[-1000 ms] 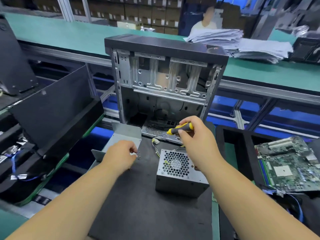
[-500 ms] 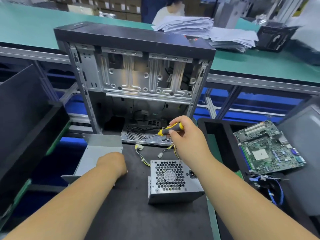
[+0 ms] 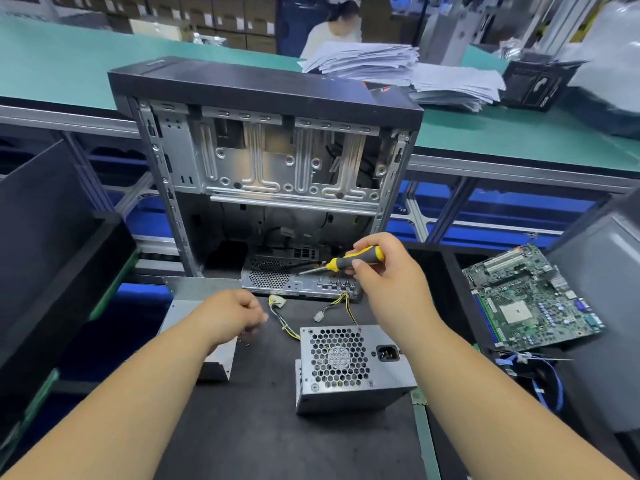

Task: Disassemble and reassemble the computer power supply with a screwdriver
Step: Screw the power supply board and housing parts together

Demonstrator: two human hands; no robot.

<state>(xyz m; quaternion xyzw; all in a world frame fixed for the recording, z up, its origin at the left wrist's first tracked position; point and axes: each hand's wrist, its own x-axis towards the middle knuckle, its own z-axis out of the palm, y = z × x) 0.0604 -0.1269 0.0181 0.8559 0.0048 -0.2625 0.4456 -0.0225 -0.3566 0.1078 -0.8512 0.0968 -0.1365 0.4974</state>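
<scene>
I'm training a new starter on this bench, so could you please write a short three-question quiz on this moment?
1. True or false: the power supply sits inside the computer case.
2. Which hand grips the screwdriver? A) left hand B) right hand
3. Fill in: the motherboard lies to the person's ____.

Key: 1. False, it rests on the black mat in front of the case. 2. B. 3. Right.
</scene>
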